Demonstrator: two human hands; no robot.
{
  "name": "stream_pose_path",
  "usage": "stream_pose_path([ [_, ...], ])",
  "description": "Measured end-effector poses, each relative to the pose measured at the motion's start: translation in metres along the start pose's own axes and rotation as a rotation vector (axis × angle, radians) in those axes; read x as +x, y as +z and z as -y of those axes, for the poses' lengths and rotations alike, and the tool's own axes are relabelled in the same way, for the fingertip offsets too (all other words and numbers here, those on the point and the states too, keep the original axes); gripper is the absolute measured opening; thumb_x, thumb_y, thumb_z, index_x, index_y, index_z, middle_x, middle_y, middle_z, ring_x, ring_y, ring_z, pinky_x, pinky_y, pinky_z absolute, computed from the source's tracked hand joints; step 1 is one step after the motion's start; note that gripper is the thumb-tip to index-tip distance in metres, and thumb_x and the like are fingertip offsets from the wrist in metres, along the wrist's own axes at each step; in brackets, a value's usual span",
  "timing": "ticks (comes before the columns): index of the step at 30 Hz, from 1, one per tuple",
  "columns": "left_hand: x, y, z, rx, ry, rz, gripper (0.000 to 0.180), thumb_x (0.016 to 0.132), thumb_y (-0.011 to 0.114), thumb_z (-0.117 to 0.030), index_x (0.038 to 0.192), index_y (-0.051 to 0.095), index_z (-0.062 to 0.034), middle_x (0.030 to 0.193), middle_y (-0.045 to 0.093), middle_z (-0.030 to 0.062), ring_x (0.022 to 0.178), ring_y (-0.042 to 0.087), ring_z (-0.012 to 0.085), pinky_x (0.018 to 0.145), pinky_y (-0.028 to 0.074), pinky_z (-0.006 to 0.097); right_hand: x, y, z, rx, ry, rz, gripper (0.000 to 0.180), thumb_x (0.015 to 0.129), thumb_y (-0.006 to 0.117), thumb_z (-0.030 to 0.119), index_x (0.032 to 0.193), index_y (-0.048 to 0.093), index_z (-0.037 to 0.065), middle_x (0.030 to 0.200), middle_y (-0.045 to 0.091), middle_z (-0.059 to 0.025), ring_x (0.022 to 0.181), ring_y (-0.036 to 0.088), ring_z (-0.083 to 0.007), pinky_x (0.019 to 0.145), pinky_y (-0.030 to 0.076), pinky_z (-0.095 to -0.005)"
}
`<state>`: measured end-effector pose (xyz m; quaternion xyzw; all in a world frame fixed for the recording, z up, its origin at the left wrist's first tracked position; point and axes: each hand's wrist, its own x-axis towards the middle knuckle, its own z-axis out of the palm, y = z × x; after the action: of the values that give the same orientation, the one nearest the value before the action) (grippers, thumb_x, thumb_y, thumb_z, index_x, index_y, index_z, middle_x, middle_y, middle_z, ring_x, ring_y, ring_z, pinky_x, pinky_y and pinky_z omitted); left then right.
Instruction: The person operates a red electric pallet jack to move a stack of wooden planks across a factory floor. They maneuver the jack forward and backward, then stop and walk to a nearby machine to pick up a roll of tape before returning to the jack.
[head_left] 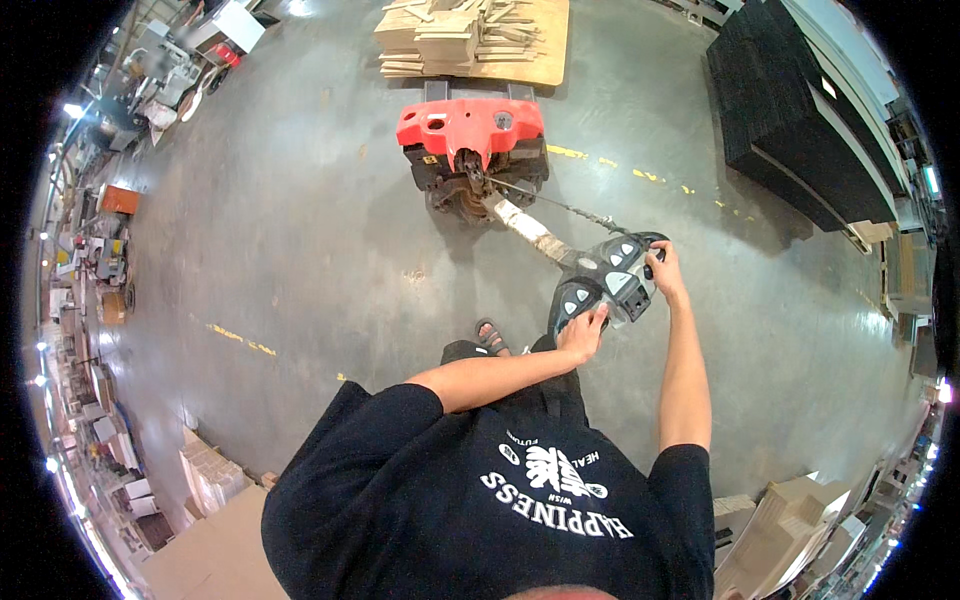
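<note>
Both my hands are on the black control handle [612, 268] of a red electric pallet truck [470, 122]. My left hand [583, 333] is wrapped round the nearer grip. The farther grip is held by my right hand [664, 268], its fingers curled over the edge. A worn whitish tiller arm [528, 230] runs from the handle to the truck body, tilted toward my right, with a coiled cable beside it. Beyond the red cover, the truck's forks reach toward a wooden board [552, 45] stacked with pale wood pieces [445, 40]; how far under they go is hidden.
A tall stack of dark panels [790, 120] stands at the far right. Dashed yellow lines [568, 152] mark the grey concrete floor [300, 200]. Cardboard sheets [215, 545] lie behind me on the left, with board stacks [785, 530] behind on the right. Clutter lines the left wall.
</note>
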<state>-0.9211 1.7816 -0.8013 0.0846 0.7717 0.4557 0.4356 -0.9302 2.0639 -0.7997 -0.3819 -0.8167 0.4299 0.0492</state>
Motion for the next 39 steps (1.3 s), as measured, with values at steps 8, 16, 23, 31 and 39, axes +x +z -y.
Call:
stream_pose_path([
  [8,-0.008,-0.035,-0.042,0.121,0.157,-0.164,0.083,0.099,0.039,-0.076,0.125,0.065,-0.0023,0.103,0.073,0.0283,0.105,0.068,0.0480,0.090,0.051,0.056,0.033,-0.002,0.050,0.012,-0.050,0.068,0.035,0.082,0.074,0.018,0.111,0.062,0.002,0.096,0.063,-0.0158,0.080,0.065,-0.0229,0.061,0.058,-0.0390],
  [16,0.008,-0.121,-0.060,-0.017,0.045,-0.178,0.071,0.103,0.035,-0.070,0.102,0.068,-0.0074,0.078,0.072,0.0146,0.086,0.071,0.0393,0.079,0.051,0.052,0.066,0.035,0.145,-0.121,0.015,0.233,0.041,0.088,0.073,0.037,0.119,0.061,0.013,0.115,0.059,-0.0248,0.099,0.065,-0.0377,0.089,0.055,-0.0468],
  [23,0.048,-0.130,-0.027,0.003,0.029,-0.174,0.083,0.102,0.024,-0.076,0.116,0.072,-0.0087,0.074,0.070,0.0136,0.088,0.072,0.0379,0.082,0.051,0.051,0.077,0.073,0.137,-0.256,-0.216,0.125,0.045,0.088,0.071,0.041,0.118,0.060,0.010,0.112,0.060,-0.0288,0.107,0.061,-0.0437,0.093,0.052,-0.0508],
  [31,0.019,-0.150,-0.013,-0.099,-0.026,-0.146,0.077,0.107,0.028,-0.067,0.096,0.070,-0.0037,0.066,0.068,0.0094,0.062,0.067,0.0235,0.064,0.050,0.042,0.032,0.084,0.160,-0.341,-0.115,0.185,0.047,0.087,0.069,0.042,0.120,0.057,0.012,0.119,0.056,-0.0302,0.099,0.065,-0.0490,0.088,0.053,-0.0550],
  [39,0.020,-0.161,0.009,-0.169,-0.003,-0.160,0.078,0.108,0.029,-0.066,0.079,0.062,-0.0020,0.057,0.060,0.0076,0.050,0.060,0.0215,0.054,0.047,0.039,0.013,0.083,0.190,-0.364,-0.100,0.222,0.046,0.092,0.067,0.047,0.119,0.054,0.013,0.120,0.054,-0.0276,0.096,0.066,-0.0500,0.085,0.053,-0.0561],
])
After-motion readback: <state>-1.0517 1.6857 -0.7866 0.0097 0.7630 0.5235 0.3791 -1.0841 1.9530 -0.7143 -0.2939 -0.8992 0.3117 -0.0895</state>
